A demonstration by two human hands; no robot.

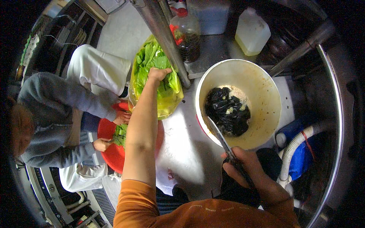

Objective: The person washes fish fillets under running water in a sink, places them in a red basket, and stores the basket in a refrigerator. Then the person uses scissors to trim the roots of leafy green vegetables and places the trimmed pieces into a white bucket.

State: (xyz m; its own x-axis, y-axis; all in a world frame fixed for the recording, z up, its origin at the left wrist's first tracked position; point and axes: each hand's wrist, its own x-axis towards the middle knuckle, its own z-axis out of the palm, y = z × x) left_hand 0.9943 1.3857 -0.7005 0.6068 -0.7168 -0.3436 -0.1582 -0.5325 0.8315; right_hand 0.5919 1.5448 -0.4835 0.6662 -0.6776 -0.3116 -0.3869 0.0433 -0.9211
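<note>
My left hand (pixel 160 74) reaches into the mouth of a yellow plastic bag (pixel 166 104) and rests on the leafy greens (pixel 148 58) in it; its fingers are partly hidden, so I cannot tell whether it grips a leaf or the bag. My right hand (pixel 242 165) is closed around the dark handle of a knife (pixel 221 135), its blade pointing up and left over the rim of a white plastic bucket (pixel 265 114). Inside the bucket lie a crumpled black plastic bag (pixel 225 111) and some pale scraps.
At the left a seated co-worker in a grey top handles greens over a red basin (pixel 111 155). A metal post (pixel 159 31) slants beside the yellow bag. Behind stand a large bottle of dark liquid (pixel 188 45) and a jug (pixel 252 32). A ribbed hose (pixel 291 151) lies right.
</note>
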